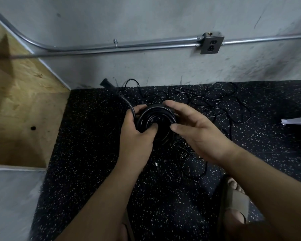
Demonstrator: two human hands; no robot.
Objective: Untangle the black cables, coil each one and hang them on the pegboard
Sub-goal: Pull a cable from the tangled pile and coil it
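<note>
1. Two bare hands hold one coil [155,108] of black cable above the floor [94,153]. The left grip [137,134] is closed round its left rim with the thumb hooked into the centre. The right grip [198,129] clasps the right rim, fingers over the far edge and thumb on the near side.
2. One plug [106,83] end sticks out loose to the far left. The rest of the black cables lie in a tangle [214,100] on the floor, directly beneath the coil and to its right.
3. Risk: nothing ties the coil, so a slackening of either grip would likely let the loops spring apart. The free plug tail could also swing down and snag the tangle.
4. Risk: thin strands run close to a sandalled foot [233,202] at near right and could catch on a step.
5. Room: the wall [146,66] with its conduit [129,46] closes the far side, and a wooden panel [16,101] closes the left. Open floor lies near and left. No pegboard is in view.
</note>
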